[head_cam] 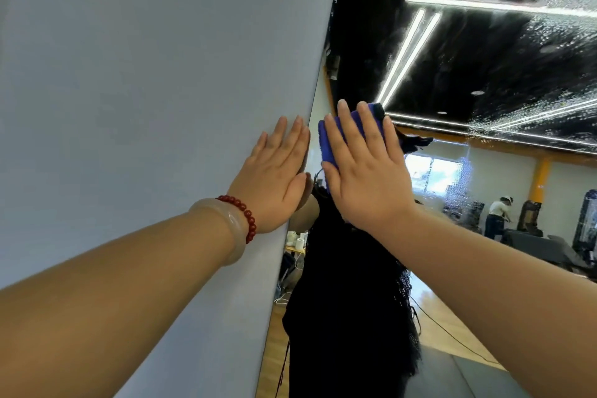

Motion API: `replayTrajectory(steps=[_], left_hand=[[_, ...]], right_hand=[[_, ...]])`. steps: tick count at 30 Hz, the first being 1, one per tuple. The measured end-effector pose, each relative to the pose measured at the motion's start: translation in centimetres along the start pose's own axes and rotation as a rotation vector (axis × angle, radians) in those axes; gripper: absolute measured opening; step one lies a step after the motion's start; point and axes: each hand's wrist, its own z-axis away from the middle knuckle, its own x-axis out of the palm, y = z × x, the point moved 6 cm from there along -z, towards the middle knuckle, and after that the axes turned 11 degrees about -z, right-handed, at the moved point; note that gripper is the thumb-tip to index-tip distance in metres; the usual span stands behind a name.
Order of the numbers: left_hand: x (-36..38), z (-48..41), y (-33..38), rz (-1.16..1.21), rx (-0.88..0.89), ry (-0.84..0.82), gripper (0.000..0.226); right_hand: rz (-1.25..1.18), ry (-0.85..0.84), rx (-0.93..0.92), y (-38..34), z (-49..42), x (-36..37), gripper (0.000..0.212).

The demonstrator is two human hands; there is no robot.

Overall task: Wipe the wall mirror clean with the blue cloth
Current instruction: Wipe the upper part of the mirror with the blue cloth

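**Desk:** What's closest to the lens?

**Operator:** On my feed, two bare forearms, the left forearm (pixel 113 300) low on the left and the right forearm (pixel 500 294) coming in from the lower right. The left wrist carries a red bead bracelet (pixel 246 215) beside a pale translucent bangle (pixel 227 231).

**Desk:** And the hands?

**Operator:** I read both as flat, fingers straight, neither curled around anything. The left hand (pixel 274 178) lies palm-down on the plain pale grey wall (pixel 145 74), fingertips right at the mirror's edge. The right hand (pixel 365 171) has its fingers spread, pressing the folded blue terry cloth (pixel 325 147) against the glass.

**Desk:** Where's the cloth exactly?

**Operator:** Under the right palm, on the frameless glass wall mirror (pixel 484 74), close to its left edge and just beside the left hand. Blue shows past the fingers on the left and at the top.

**Desk:** The glass?

**Operator:** Fine droplets (pixel 549 26) speckle its upper right.
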Motion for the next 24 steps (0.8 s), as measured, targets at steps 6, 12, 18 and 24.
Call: replayTrajectory(steps=[6,12,18,24], left_hand=[[0.3,0.0,0.3,-0.007,-0.032,-0.008,0.068],[0.7,1.6,1.3,0.004,0.02,-0.004,0.066],[0.6,2.4,0.9,-0.022,0.004,-0.019,0.063],[-0.3,2.7,1.4,0.004,0.021,-0.011,0.066]], right_hand=[[0.009,-0.02,-0.049,-0.2,0.4,0.2,0.061],[-0.016,-0.08,-0.104,-1.7,3.3,1.2,0.063],[0.004,-0.016,0.026,0.2,1.7,0.2,0.061],[-0.004,-0.13,-0.247,-2.4,5.6,1.5,0.059]])
